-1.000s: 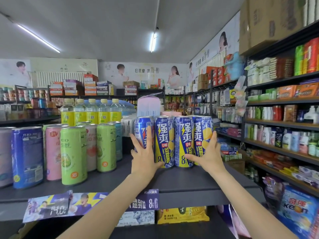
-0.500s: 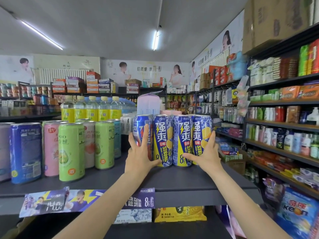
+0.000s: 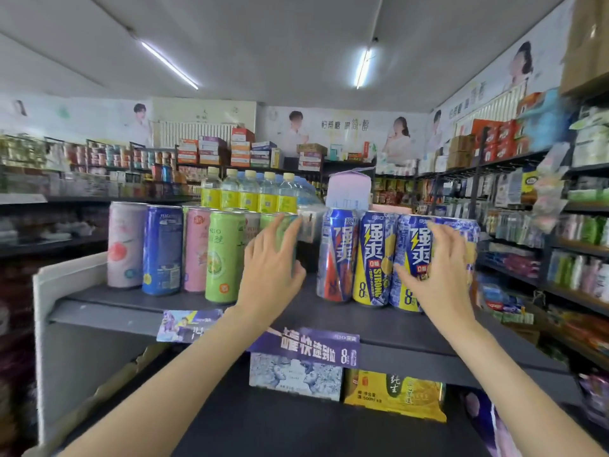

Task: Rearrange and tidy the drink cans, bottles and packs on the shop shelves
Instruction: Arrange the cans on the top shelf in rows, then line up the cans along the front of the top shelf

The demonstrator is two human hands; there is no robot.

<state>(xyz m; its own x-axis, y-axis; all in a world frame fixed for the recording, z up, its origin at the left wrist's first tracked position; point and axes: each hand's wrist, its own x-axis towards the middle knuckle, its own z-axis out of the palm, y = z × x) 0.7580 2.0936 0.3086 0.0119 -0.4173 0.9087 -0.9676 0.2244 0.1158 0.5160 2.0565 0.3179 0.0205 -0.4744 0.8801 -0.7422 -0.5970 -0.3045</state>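
A row of tall blue cans stands on the dark shelf [image 3: 329,313]: a blue-and-red can [image 3: 336,255] at the left, then blue-and-yellow cans [image 3: 374,258]. My right hand [image 3: 441,272] lies against the front of the right-hand cans, with the thumb on the third can [image 3: 412,245] and the fingers spread over the last one. My left hand [image 3: 270,272] is off that row, fingers stretched out in front of a partly hidden green can [image 3: 283,230]. I cannot tell whether it touches that can. Left of it stand a green can [image 3: 224,255], a pink can [image 3: 197,249], a blue can [image 3: 163,252] and a pale pink can [image 3: 125,245].
Behind the cans are bottles with yellow labels [image 3: 250,196] and a pale carton [image 3: 349,189]. A purple price strip [image 3: 306,347] hangs on the shelf edge. Below it are a white-blue pack [image 3: 296,377] and a yellow pack [image 3: 395,397]. Stocked aisle shelves [image 3: 576,258] run along the right.
My left hand has left the blue-and-red can and moved left to the green cans. My right hand has slid from the row's side onto its front. The view has shifted left.
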